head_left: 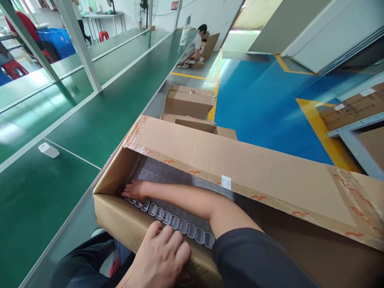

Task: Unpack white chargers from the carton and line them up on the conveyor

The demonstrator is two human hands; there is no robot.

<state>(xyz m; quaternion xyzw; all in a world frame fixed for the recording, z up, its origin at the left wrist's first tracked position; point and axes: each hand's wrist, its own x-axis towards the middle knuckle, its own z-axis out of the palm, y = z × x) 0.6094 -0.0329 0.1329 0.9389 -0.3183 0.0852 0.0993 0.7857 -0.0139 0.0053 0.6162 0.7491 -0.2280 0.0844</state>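
A long cardboard box (258, 160) with taped flaps lies open before me. Inside it stand rows of small clear plastic cases (175, 222), their open ends showing along the near side. My right hand (136, 191) reaches into the far left corner of the box, fingers stretched out over the cases at the end of the near row. Part of what those fingertips touch is hidden. My left hand (163, 254) curls its fingers over the box's near edge, just outside the row. A small white label (226, 182) sticks to the far flap.
A green-topped workbench (120, 88) runs along the left, with a white plastic piece (48, 150) and a clear bottle (185, 31) on it. More cartons (189, 100) stand beyond the box. A person (196, 46) crouches farther off. Blue floor (255, 100) stretches right.
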